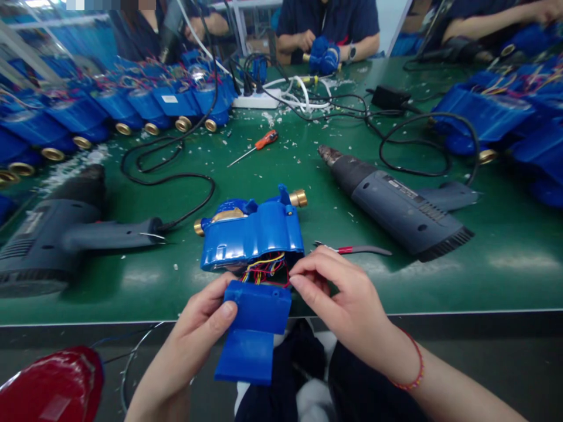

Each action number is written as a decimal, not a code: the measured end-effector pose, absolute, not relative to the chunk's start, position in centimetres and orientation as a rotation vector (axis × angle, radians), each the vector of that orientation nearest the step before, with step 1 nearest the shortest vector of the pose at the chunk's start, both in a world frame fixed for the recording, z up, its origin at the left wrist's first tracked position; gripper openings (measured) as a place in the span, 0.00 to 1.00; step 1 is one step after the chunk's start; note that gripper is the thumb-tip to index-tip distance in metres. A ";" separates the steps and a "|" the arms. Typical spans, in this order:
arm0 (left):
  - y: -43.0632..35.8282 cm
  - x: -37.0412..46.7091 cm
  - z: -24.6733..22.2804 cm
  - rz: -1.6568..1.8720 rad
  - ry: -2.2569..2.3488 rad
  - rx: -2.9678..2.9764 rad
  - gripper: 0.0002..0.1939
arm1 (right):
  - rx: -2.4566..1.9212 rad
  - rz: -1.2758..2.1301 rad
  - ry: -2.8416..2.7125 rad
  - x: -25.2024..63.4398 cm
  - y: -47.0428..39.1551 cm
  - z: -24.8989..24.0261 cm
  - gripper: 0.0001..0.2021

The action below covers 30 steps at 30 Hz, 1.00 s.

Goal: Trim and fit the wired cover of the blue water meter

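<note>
A blue water meter [253, 234] with brass threaded ends lies on the bench before me, its open side facing me. Red, yellow and other thin wires [266, 266] spill from that opening. My left hand [204, 322] grips a stepped blue plastic cover [257, 305] between thumb and fingers, just below the opening and over the bench edge. At the opening's right side, my right hand [338, 287] is closed in a pinch on a red wire. Behind its fingers lie cutters [352, 250] with a grey and red handle, partly hidden.
Heat guns lie at left [83, 228] and right [391, 199]. Beyond the meter are an orange screwdriver [266, 139], a white power strip [257, 99] and looping black cables. Rows of blue meters [118, 102] line both sides. Co-workers sit opposite. A red object [57, 381] is at lower left.
</note>
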<state>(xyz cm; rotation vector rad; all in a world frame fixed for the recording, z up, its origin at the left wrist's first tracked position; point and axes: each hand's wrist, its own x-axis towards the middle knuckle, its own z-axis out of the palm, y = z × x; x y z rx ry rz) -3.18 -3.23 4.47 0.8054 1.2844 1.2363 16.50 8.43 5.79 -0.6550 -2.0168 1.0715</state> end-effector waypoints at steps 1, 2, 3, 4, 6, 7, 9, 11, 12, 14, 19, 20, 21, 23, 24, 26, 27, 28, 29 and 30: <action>-3.2 -3.4 4.3 1.209 1.276 0.822 0.14 | -0.683 1.110 -1.995 16.5 8.4 5.8 0.05; -3.1 -3.6 4.2 1.189 1.267 0.838 0.14 | -0.705 1.133 -1.977 16.5 8.4 5.8 0.05; -3.0 -3.8 4.2 1.173 1.262 0.850 0.15 | -0.719 1.145 -1.964 16.5 8.4 5.8 0.06; -2.9 -3.9 4.1 1.168 1.255 0.865 0.15 | -0.726 1.155 -1.953 16.5 8.4 5.8 0.06; -2.7 -4.2 4.1 1.163 1.252 0.898 0.15 | -0.736 1.189 -1.929 16.4 8.4 5.6 0.06; -2.6 -4.3 4.0 1.158 1.251 0.914 0.15 | -0.741 1.221 -1.911 16.3 8.4 5.6 0.07; -2.5 -4.5 3.9 1.144 1.243 0.945 0.15 | -0.752 1.303 -1.870 16.2 8.4 5.3 0.07; -2.5 -4.7 3.7 1.133 1.239 0.954 0.16 | -0.760 1.377 -1.832 16.2 8.3 5.1 0.07; -2.6 -4.8 3.7 1.131 1.234 0.955 0.17 | -0.756 1.407 -1.816 16.2 8.2 5.0 0.06; -2.6 -4.9 3.5 1.126 1.228 0.947 0.18 | -0.738 1.456 -1.788 16.3 7.9 4.8 0.03; -2.8 -4.7 3.3 1.159 1.230 0.929 0.18 | -0.747 1.558 -1.642 16.8 6.9 4.7 0.02; -2.8 -4.6 3.3 1.173 1.228 0.918 0.17 | -0.762 1.567 -1.622 16.8 6.7 4.7 0.01; -2.8 -4.5 3.2 1.187 1.227 0.903 0.16 | -0.775 1.570 -1.612 16.9 6.5 4.7 0.01; -2.7 -4.2 3.3 1.207 1.226 0.895 0.15 | -0.805 1.550 -1.602 16.9 6.2 4.5 0.03; -2.6 -4.1 3.3 1.210 1.230 0.903 0.15 | -0.825 1.521 -1.602 16.9 6.1 4.4 0.03; -2.5 -3.9 3.4 1.212 1.235 0.922 0.15 | -0.848 1.407 -1.622 16.9 6.0 4.0 0.06; -2.5 -3.9 3.4 1.215 1.235 0.932 0.16 | -0.835 1.324 -1.654 16.9 6.1 3.9 0.07; -2.5 -3.9 3.4 1.220 1.236 0.938 0.16 | -0.798 1.228 -1.706 17.0 6.3 3.8 0.09; -2.5 -4.0 3.4 1.223 1.237 0.940 0.16 | -0.740 1.121 -1.771 17.0 6.5 3.7 0.11; -2.6 -4.0 3.4 1.227 1.236 0.939 0.16 | -0.675 1.011 -1.840 17.1 6.7 3.7 0.12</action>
